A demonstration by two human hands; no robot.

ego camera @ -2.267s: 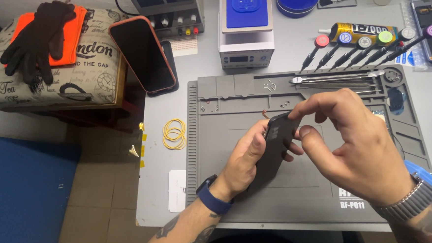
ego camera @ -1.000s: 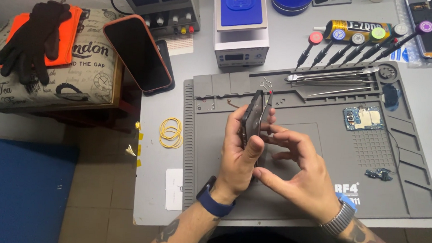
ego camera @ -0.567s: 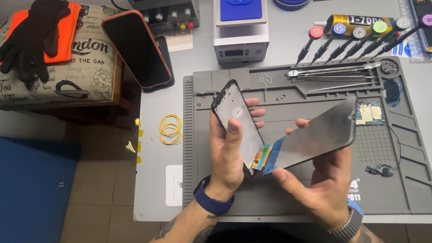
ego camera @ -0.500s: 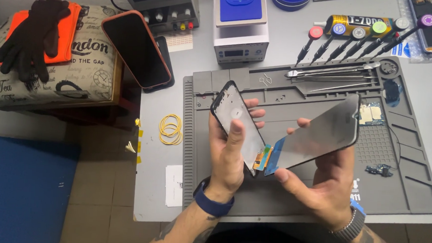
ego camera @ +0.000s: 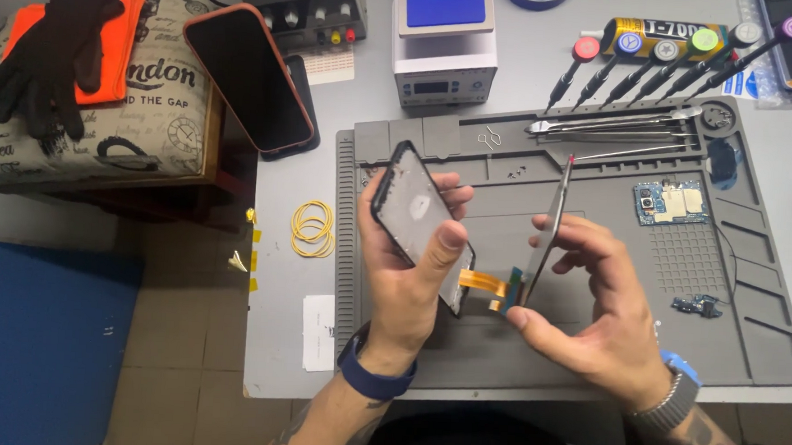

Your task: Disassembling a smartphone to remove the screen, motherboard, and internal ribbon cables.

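Orange ribbon cable (ego camera: 483, 281) joins the phone frame (ego camera: 412, 210), pinched in your left hand (ego camera: 407, 273), to the screen panel (ego camera: 545, 230), held edge-on in your right hand's (ego camera: 599, 319) closed grip, both above the grey mat (ego camera: 746, 268) on the counter (ego camera: 275, 288).

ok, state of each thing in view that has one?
left hand: grip shut on phone frame
phone frame: held tilted, opened
right hand: grip shut on screen
screen: lifted off, edge-on, joined to frame by orange flex cable
orange-cased phone: screen dark, leaning at the desk's edge
circuit board: out, lying on grey mat
gloves: off, lying on cushion
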